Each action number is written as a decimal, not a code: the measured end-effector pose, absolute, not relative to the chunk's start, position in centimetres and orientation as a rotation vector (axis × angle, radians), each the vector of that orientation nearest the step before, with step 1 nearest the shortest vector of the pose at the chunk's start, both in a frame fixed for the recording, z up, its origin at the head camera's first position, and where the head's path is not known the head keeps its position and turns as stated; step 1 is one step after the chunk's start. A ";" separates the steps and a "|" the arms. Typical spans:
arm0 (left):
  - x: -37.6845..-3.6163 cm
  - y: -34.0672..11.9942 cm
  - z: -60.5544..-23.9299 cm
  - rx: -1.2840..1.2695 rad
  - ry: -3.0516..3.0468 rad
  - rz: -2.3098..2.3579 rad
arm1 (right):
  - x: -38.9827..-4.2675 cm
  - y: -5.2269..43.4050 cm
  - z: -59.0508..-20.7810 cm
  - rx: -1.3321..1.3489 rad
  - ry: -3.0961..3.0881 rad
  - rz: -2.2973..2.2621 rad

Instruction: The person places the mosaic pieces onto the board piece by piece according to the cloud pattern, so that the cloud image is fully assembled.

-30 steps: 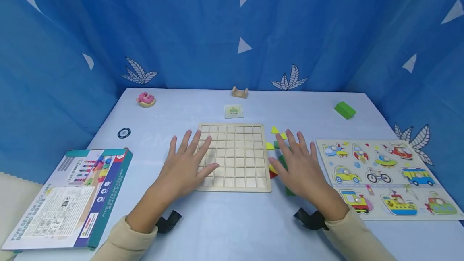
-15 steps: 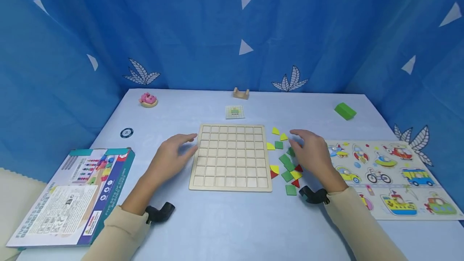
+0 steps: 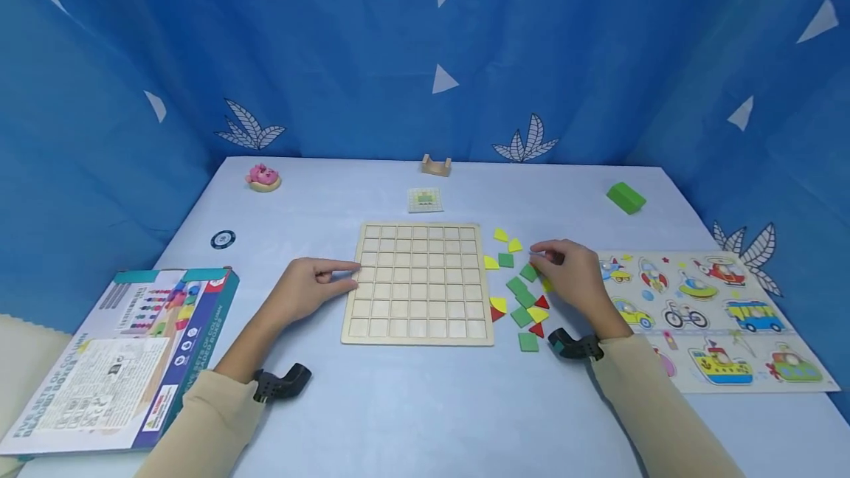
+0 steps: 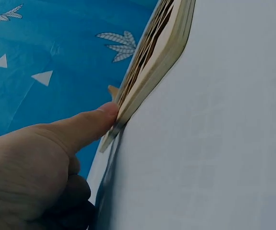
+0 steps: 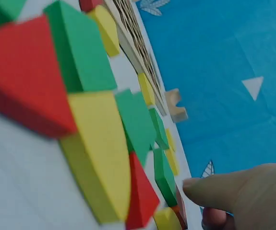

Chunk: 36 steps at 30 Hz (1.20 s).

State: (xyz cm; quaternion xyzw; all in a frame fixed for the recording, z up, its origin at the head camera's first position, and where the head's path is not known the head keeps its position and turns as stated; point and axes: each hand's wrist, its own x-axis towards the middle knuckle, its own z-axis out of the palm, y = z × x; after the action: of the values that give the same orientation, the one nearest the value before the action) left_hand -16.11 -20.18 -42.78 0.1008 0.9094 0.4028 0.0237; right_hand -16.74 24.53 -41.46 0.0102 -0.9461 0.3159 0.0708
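A square wooden grid board [image 3: 418,290] lies mid-table. My left hand [image 3: 302,288] is at its left edge, index finger and thumb stretched toward the rim. In the left wrist view, one fingertip [image 4: 110,109] meets the side of the board [image 4: 152,72], and the other fingers are folded under. Green square tiles [image 3: 528,342], yellow quarter-round tiles [image 3: 498,305] and red tiles [image 3: 536,330] lie scattered along the board's right side. My right hand [image 3: 572,275] hovers at their right, index finger and thumb bent beside a green tile [image 3: 528,272], with nothing visible between them.
A pattern card [image 3: 425,200] and a small wooden stand [image 3: 436,166] lie behind the board. A vehicle puzzle board [image 3: 717,382] is at right, below a green block [image 3: 626,198]. At left are a toy box [image 3: 119,360], a round chip [image 3: 223,240] and a pink figurine [image 3: 263,177].
Both hands were spread out over the board and tiles. The left has drawn back to the board's left edge; the right has shifted right, uncovering the tiles, its fingers now bent.
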 end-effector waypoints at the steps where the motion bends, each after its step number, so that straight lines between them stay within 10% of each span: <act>1: -16.1 -20.2 -42.8 0.326 2.830 1.221 | -16.8 24.7 -41.3 0.031 -2.866 0.958; 36: -15.8 -20.2 -42.9 0.386 2.879 1.168 | -15.3 24.3 -39.4 -0.118 -3.103 0.638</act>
State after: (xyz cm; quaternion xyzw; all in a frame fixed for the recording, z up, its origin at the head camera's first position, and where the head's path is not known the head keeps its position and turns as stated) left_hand -15.78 -20.25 -42.90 0.1233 0.9196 0.3729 0.0055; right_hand -15.27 24.29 -39.36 -0.0372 -0.9788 0.2011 -0.0142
